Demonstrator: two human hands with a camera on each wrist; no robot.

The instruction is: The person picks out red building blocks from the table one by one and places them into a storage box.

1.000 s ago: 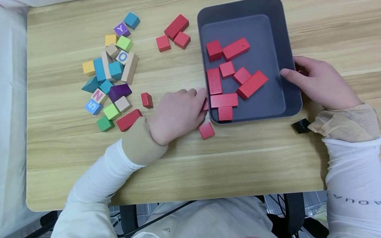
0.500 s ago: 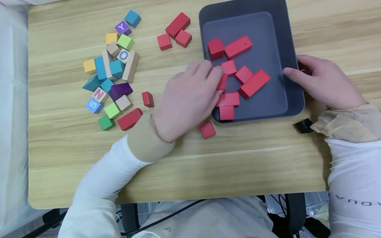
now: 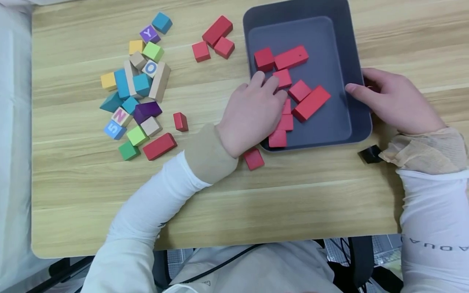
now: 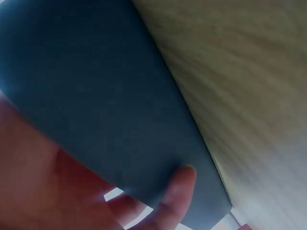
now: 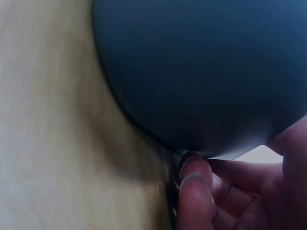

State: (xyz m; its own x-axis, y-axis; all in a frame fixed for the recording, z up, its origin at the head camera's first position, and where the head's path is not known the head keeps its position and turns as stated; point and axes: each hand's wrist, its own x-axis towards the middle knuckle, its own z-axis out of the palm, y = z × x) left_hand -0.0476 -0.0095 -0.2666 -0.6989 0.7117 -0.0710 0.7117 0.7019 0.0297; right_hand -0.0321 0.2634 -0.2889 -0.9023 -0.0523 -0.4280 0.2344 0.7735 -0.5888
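- Pale desk [image 3: 311, 203] spans the frame; multicoloured blocks [image 3: 142, 84] cluster at left;
- Dark tray [image 3: 326, 126], upper right, contains red blocks [image 3: 312, 103]; more lie outside it;
- Tray seems light, stiff, smooth, best held by opposite walls; blocks seem hard, easily pinched across their sides;
- Right hand's [image 3: 399, 99] fingers pinch the tray's right wall, thumb inside;
- Left hand [image 3: 253, 114] overhangs its left wall, one fingertip [image 4: 184, 179] touching outside; cannot tell whether its fingers pinch anything.
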